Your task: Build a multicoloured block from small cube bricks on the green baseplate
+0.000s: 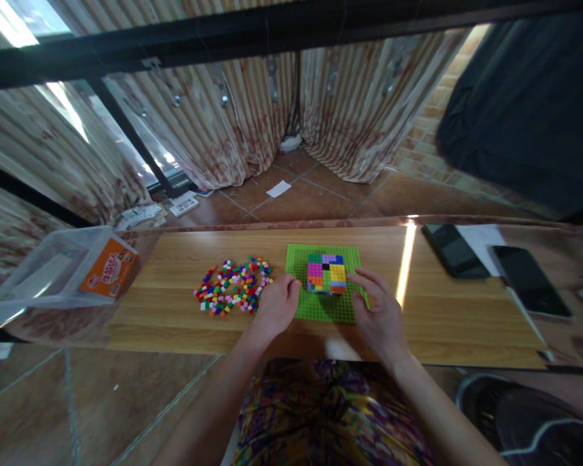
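A block built of multicoloured toy bricks (326, 273) stands on a green studded baseplate (337, 312). Its top shows pink, yellow, green, purple, blue and orange pieces, with a small dark gap near the middle. At the plate's left edge, my left hand (276, 304) is closed in a pinch, a small orange brick (299, 283) just showing at its fingertips. My right hand (379, 310) lies over the plate's right side, thumb and fingers apart, index fingertip close to the block's right face; whether it touches cannot be told. Left of the plate, loose small bricks (233, 288) are spread over the wooden board.
A clear plastic bin (53, 265) with an orange label stands at the wooden board's (150, 304) left end. On the right lie a black phone (454, 251), another dark phone (532, 279) and white paper (480, 243). A black bar (291, 29) crosses above, before curtains.
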Motion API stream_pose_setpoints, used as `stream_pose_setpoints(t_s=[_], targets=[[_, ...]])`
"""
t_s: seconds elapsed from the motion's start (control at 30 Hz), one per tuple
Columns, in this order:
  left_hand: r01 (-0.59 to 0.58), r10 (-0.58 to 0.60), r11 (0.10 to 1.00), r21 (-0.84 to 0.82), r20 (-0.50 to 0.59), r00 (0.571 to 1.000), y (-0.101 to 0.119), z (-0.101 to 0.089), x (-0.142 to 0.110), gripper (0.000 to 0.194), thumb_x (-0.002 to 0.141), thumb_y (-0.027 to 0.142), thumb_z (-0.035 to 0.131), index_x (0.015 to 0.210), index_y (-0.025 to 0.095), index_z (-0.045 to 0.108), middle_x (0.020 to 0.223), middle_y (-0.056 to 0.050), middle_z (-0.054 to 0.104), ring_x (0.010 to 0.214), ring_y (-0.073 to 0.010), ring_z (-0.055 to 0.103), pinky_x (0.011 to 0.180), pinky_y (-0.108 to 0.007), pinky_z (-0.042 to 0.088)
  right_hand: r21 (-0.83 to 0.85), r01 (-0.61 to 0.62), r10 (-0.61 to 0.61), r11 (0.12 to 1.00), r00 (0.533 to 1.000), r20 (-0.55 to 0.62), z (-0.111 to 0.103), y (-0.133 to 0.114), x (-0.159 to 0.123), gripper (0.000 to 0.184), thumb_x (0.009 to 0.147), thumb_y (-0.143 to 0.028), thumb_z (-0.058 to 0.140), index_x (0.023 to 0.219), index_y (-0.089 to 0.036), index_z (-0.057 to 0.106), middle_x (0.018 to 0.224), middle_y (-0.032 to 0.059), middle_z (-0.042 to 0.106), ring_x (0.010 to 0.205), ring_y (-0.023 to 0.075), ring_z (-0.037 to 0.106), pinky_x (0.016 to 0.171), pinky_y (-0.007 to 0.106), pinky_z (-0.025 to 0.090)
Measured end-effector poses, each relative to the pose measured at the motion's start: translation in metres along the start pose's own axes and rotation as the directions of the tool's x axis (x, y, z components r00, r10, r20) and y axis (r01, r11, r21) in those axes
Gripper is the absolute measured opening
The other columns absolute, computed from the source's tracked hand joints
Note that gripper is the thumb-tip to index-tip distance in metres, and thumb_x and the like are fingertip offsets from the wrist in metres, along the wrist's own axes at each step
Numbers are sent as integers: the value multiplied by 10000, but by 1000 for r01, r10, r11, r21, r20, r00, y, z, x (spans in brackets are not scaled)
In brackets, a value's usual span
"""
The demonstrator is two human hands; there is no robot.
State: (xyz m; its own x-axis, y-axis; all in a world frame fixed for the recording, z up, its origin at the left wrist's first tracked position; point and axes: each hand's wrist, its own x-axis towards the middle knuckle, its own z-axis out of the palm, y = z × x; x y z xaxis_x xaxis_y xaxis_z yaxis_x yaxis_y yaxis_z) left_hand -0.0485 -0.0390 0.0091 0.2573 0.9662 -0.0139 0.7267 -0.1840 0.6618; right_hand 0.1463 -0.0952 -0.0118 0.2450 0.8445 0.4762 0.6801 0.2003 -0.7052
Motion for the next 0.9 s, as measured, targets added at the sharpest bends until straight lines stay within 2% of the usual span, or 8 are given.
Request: stream_pose_setpoints(t_s=[0.13,0.27,0.43,0.67,0.8,0.9], targets=[[2,1,999,-50,50,999,1,1,8,319,938,259,386,665,180,531,623,7,559,625,-132,524,596,-257,321,-6,-14,14,1000,1000,-1,2,3,-5,306,854,-137,472,1071,-224,669,1183,87,634,1091,213,617,959,430,513],[15,9,988,-154,153,988,-6,3,18,345,908,305,377,635,178,545,607,8,560,613,-135,520,583,-256,344,-3,-26,26,1000,1000,15,0,2,-5,309,870,-143,456,1080,-232,665,1187,88,628,1087,215,617,964,444,509],[90,-16,945,-313,230,973,-15,4,22,325,855,364,409,638,178,563,622,12,567,613,-130,517,576,-245,382,-26,17,-16,1000,999,39,1,-6,-2,254,902,-210,495,1069,-264,679,1201,88,614,1086,227,610,953,458,513],[206,-63,800,-563,263,963,2,-1,11,243,797,346,472,656,173,570,640,16,566,627,-115,518,611,-231,424,-6,207,-206,978,975,84,25,-24,7,159,887,-259,603,1000,-267,715,1208,93,622,1088,238,589,945,452,486],[214,-50,756,-618,271,961,7,0,8,239,795,336,475,645,171,561,642,16,558,631,-113,515,613,-230,422,-24,237,-232,971,963,135,34,-26,12,135,898,-270,604,957,-277,725,1199,69,640,1082,233,581,946,446,460],[213,-53,759,-615,268,962,5,2,9,256,820,319,440,638,174,547,641,13,565,621,-114,519,609,-231,425,-26,240,-233,970,958,168,36,-25,14,134,905,-269,596,937,-283,725,1176,52,654,1067,227,576,942,441,450]])
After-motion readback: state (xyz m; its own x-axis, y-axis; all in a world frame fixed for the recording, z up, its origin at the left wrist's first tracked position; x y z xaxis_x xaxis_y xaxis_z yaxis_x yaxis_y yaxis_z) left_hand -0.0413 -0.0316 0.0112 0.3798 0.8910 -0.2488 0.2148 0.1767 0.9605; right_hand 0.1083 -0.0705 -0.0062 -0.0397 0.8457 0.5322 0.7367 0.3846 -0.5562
